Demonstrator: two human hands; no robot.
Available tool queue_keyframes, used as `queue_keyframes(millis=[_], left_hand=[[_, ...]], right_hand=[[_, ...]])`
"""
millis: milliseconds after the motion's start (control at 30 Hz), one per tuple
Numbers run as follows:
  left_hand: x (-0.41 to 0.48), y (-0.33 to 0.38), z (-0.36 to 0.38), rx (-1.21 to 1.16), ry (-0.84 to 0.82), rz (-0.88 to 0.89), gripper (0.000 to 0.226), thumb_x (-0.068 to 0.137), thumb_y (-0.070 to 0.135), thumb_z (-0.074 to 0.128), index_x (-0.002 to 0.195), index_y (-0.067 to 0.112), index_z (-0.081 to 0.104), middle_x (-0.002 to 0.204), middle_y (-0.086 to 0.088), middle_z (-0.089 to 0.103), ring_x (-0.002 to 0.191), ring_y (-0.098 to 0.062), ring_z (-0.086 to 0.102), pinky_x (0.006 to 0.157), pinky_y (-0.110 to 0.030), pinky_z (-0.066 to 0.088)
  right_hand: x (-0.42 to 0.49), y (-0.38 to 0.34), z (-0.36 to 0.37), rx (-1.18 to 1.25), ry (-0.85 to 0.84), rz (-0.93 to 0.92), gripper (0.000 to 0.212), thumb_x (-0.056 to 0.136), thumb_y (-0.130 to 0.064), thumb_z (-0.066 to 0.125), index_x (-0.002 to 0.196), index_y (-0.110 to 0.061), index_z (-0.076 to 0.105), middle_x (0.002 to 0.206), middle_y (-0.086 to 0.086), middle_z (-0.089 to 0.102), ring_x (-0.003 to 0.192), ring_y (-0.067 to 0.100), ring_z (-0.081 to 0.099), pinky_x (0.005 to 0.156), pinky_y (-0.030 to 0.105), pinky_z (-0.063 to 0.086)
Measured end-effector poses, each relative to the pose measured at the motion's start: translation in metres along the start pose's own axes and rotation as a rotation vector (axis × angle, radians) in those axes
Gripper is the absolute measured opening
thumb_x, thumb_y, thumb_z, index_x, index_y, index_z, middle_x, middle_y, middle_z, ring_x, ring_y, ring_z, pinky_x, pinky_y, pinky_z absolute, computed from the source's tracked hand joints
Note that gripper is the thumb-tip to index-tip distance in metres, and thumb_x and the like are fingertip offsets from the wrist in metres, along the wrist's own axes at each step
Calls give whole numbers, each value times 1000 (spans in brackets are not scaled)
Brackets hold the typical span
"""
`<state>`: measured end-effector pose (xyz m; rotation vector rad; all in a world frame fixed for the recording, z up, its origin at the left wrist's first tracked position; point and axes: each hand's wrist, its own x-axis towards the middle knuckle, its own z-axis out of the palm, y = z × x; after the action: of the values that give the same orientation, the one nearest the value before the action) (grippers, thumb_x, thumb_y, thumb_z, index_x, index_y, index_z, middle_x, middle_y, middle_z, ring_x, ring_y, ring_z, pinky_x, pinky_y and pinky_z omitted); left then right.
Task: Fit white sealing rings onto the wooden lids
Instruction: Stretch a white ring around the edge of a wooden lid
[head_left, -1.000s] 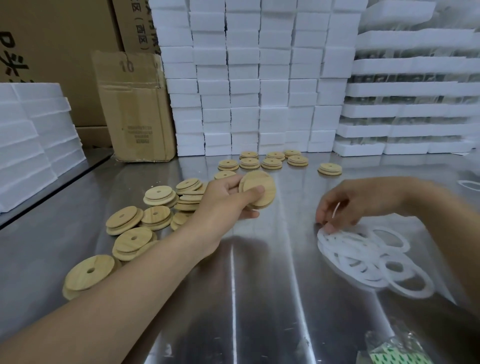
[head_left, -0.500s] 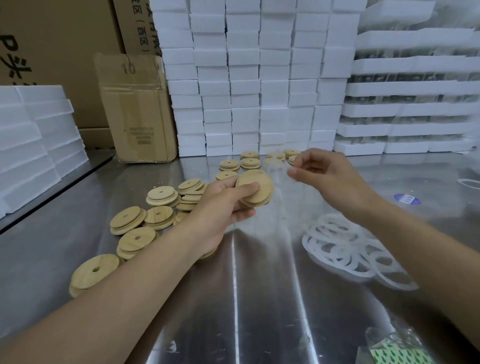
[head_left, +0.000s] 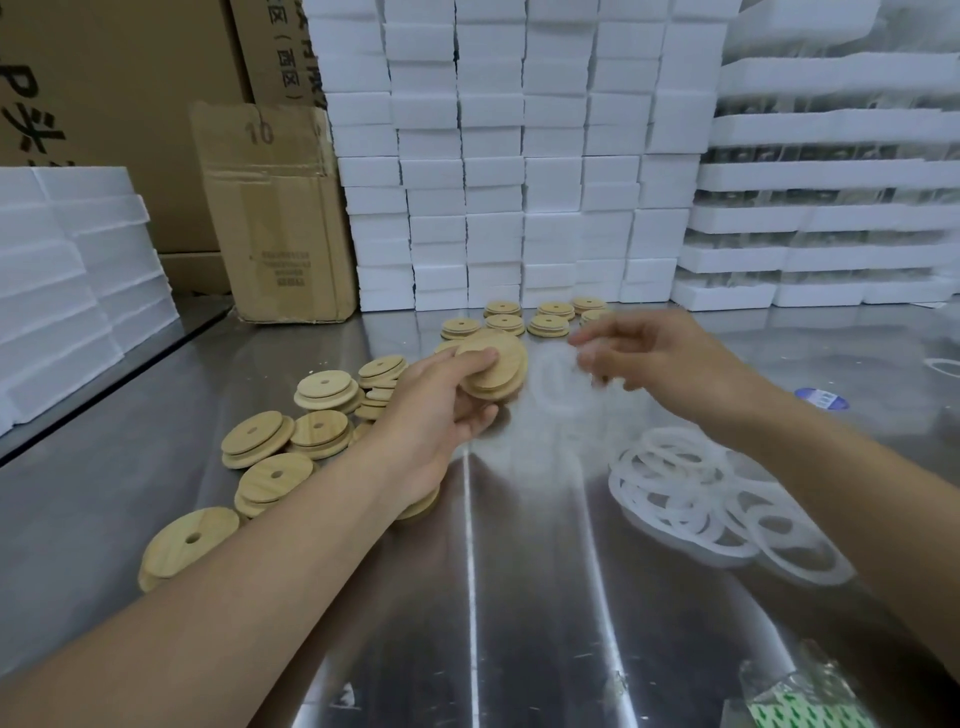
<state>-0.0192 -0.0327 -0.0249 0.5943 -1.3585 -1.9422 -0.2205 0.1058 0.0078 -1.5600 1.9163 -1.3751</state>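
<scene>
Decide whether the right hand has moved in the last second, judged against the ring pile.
Yes. The right hand has left the pile of white rings and gone up and left with one ring, toward the wooden lid that the left hand holds.

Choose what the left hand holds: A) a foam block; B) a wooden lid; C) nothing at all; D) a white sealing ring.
B: the left hand grips a wooden lid between thumb and fingers, while the blurred white ring hangs from the right hand.
</scene>
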Motion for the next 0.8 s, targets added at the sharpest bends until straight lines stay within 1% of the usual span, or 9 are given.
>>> queue_keyframes(millis=[100, 133, 233, 300, 367, 467, 600, 667, 800], left_hand=[[1, 0, -1, -33, 27, -10, 43, 98, 19, 69, 135, -3, 65, 127, -22, 74, 92, -20, 72, 76, -27, 55], [1, 1, -1, -40, 32, -11, 45, 98, 19, 69, 136, -4, 64, 125, -21, 74, 92, -20, 71, 77, -27, 54], [0, 1, -1, -47, 31, -13, 43, 99, 19, 69, 135, -3, 65, 122, -19, 76, 88, -18, 73, 76, -27, 54], [0, 1, -1, -37, 24, -13, 41, 99, 19, 68, 134, -2, 66, 126, -21, 75, 89, -17, 73, 76, -27, 54], [1, 0, -1, -12, 15, -2, 31, 99, 17, 68, 126, 1, 70, 114, -18, 78, 83, -15, 73, 74, -26, 56], [1, -2, 0, 42, -18, 23, 15, 100, 14, 67, 112, 10, 75, 101, -7, 78, 82, -14, 75, 75, -27, 63], [-2, -2, 2, 129, -95, 22, 15, 104, 14, 62, 107, 8, 75, 107, -14, 79, 99, -26, 76, 82, -34, 64], [-4, -1, 4, 167, -127, 10, 17, 106, 15, 60, 101, 9, 75, 104, -14, 79, 101, -30, 76, 82, -35, 63], [-4, 0, 7, 165, -146, -41, 29, 108, 28, 55, 117, 7, 74, 112, -16, 80, 103, -31, 78, 81, -37, 66]], right_hand=[[2, 10, -11, -605, -141, 157, 15, 92, -16, 76, 83, -28, 75, 74, -8, 76, 74, 9, 70, 72, 26, 56], [1, 11, -14, -685, -168, 216, 16, 92, -16, 75, 81, -28, 75, 75, -10, 76, 74, 9, 69, 74, 28, 57], [-1, 4, -18, -581, -162, 263, 9, 90, -17, 76, 84, -24, 77, 78, -6, 78, 68, 4, 70, 72, 24, 58], [-1, 0, -18, -529, -19, 134, 9, 92, -20, 75, 84, -26, 77, 80, -8, 76, 73, 4, 69, 66, 17, 49], [-2, -4, -14, -377, 35, 2, 8, 93, -25, 76, 85, -27, 76, 84, -10, 74, 79, 10, 68, 71, 21, 47], [-6, -11, -7, -49, -156, -34, 2, 93, -25, 78, 92, -23, 77, 86, -10, 72, 77, 8, 63, 73, 26, 45], [-6, -13, 1, 176, -307, 10, 13, 92, -21, 80, 99, -11, 75, 84, 3, 67, 76, 13, 59, 72, 29, 45], [-7, -11, 11, 200, -244, 0, 12, 91, -20, 82, 97, -10, 76, 80, 4, 70, 72, 13, 62, 66, 23, 48], [-9, -7, 29, 210, -66, -7, 12, 89, -17, 83, 91, -9, 75, 75, 7, 75, 67, 15, 68, 59, 21, 53]])
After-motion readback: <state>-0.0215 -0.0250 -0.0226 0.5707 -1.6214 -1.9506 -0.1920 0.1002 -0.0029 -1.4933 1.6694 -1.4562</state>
